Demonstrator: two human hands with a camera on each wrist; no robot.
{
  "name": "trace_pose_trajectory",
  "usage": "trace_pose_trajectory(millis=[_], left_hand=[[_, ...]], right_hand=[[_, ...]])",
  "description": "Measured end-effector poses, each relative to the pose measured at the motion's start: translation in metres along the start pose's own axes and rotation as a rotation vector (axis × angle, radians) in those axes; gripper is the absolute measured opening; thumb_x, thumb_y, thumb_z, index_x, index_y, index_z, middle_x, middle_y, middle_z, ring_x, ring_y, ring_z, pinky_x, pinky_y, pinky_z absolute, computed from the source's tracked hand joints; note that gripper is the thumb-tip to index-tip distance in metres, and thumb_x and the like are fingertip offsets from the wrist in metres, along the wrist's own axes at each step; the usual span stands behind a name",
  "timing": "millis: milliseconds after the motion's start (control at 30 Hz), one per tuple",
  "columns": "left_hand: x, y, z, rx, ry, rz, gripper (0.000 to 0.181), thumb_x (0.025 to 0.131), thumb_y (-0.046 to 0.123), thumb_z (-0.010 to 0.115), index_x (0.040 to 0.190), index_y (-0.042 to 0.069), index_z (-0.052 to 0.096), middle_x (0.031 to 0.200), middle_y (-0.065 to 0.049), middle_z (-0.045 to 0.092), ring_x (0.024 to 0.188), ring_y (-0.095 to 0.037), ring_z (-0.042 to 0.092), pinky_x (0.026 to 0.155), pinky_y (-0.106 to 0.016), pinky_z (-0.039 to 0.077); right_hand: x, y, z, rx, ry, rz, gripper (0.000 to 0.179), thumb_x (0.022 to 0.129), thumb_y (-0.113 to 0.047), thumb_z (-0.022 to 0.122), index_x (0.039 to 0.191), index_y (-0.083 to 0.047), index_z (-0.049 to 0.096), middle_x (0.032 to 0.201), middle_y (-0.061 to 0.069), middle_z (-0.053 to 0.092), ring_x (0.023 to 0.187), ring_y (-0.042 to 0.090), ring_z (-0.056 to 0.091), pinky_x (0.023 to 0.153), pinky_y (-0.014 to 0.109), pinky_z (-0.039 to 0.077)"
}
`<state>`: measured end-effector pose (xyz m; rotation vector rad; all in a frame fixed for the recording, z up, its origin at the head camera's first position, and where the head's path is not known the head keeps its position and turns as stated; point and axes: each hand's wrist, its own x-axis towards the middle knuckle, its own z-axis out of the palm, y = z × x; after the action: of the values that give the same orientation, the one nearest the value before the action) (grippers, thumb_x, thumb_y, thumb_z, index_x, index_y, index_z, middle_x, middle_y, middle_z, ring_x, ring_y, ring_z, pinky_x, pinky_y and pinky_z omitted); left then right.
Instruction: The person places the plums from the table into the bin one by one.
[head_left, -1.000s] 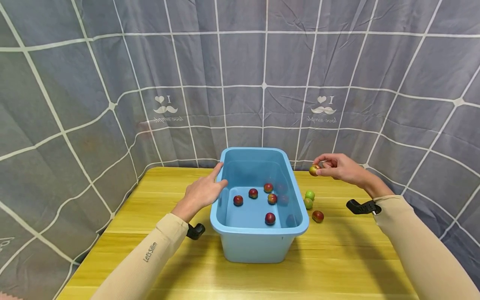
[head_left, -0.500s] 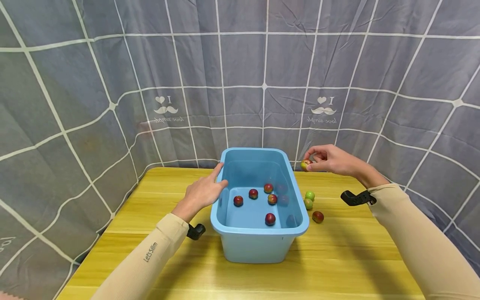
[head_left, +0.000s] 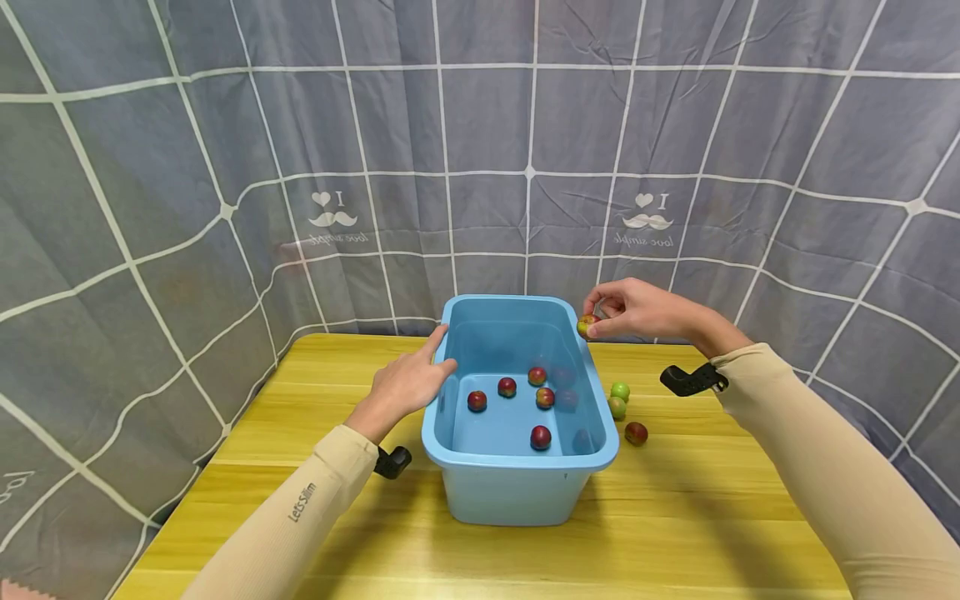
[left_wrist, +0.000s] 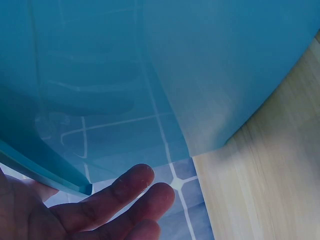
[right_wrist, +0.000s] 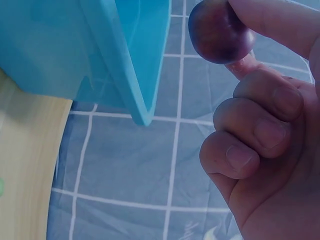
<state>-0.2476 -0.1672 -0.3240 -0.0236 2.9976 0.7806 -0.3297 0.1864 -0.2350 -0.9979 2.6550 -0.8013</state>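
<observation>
Small round red-and-green fruit (head_left: 587,326) pinched by right hand (head_left: 637,308) near rim of light-blue rectangular plastic tub (head_left: 517,492)

The fruit is gripped between the thumb and index finger of the right hand; the other three fingers are curled in toward the palm. It is held up by the far end of the tub's right rim; whether it is positioned over the rim or just outside it cannot be told.

The tub's left rim is touched by the left hand (head_left: 408,383), whose index finger is laid straight along it. The thumb is extended over the edge, and the fingers seen in the left wrist view are loosely spread, not curled round anything.

Five dark-red round fruits (head_left: 507,387) are scattered across the tub's floor. To the tub's right, two green round fruits (head_left: 619,390) are placed close together on the yellow wood-grain table (head_left: 675,533), with a single dark-red fruit (head_left: 636,433) set nearer the viewer. The table is backed by a grey curtain (head_left: 487,208) patterned with white lines.
</observation>
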Motion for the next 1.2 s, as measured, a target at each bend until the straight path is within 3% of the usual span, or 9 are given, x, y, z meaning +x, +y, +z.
trace_pose_trajectory(millis=[367, 833, 1200], left_hand=[[0.0, 0.0, -0.001, 0.011, 0.0, -0.004, 0.072, 0.096, 0.053, 0.037, 0.162, 0.04, 0.01, 0.072, -0.008, 0.055, 0.061, -0.025, 0.052, 0.054, -0.037, 0.038], [0.001, -0.001, -0.001, 0.015, -0.002, -0.01, 0.073, 0.096, 0.054, 0.037, 0.162, 0.041, 0.009, 0.07, -0.008, 0.055, 0.062, -0.024, 0.053, 0.053, -0.036, 0.038], [0.001, 0.001, 0.0, 0.018, -0.003, -0.008, 0.072, 0.097, 0.054, 0.037, 0.162, 0.041, 0.009, 0.072, -0.009, 0.055, 0.061, -0.025, 0.053, 0.052, -0.036, 0.039]], right_hand=[[0.028, -0.017, 0.007, -0.064, -0.057, -0.03, 0.026, 0.09, -0.038, 0.075, 0.107, -0.019, 0.068, 0.069, 0.005, 0.049, 0.063, 0.021, 0.047, 0.063, 0.033, 0.04], [0.063, -0.031, 0.016, -0.094, -0.122, -0.052, 0.026, 0.089, -0.036, 0.076, 0.102, -0.016, 0.067, 0.063, 0.001, 0.042, 0.058, 0.018, 0.041, 0.06, 0.032, 0.037], [0.09, -0.036, 0.037, -0.112, -0.202, -0.068, 0.025, 0.088, -0.032, 0.078, 0.098, -0.012, 0.067, 0.063, -0.001, 0.039, 0.058, 0.016, 0.038, 0.06, 0.031, 0.033]])
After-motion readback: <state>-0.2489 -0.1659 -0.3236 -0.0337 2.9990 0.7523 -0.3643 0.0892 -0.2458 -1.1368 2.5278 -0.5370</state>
